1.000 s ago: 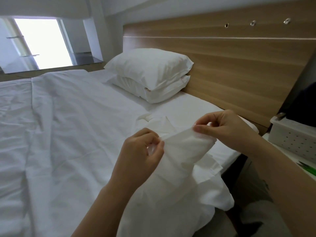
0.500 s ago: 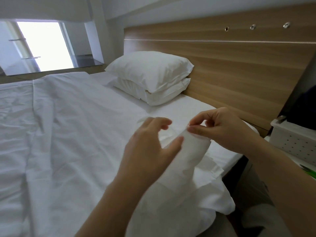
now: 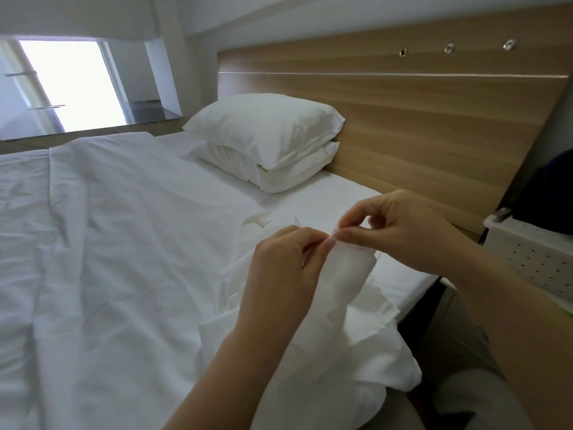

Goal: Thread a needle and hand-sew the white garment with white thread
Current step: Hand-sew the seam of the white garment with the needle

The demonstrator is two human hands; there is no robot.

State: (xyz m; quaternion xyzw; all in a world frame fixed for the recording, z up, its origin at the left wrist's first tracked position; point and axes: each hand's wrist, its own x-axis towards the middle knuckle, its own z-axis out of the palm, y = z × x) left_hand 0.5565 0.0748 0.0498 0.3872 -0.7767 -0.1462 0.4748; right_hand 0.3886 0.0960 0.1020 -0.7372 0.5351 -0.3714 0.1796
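The white garment (image 3: pixel 336 293) rises in a fold between my hands and spills down over the bed's near edge. My right hand (image 3: pixel 400 228) pinches the fold's top edge between thumb and forefinger. My left hand (image 3: pixel 285 268) meets it fingertip to fingertip and pinches the same edge just to the left. Needle and white thread are too fine to make out at the pinch.
A white duvet (image 3: pixel 108 259) covers the bed to the left. Two stacked pillows (image 3: pixel 269 150) lie against the wooden headboard (image 3: pixel 418 119). A white perforated basket (image 3: pixel 533 259) with a dark item on it stands at the right. A bright window (image 3: pixel 68 85) is at the back left.
My left hand let go of the cloth, opened, then came up and closed on the fold's top edge beside my right fingertips. The right hand kept its pinch.
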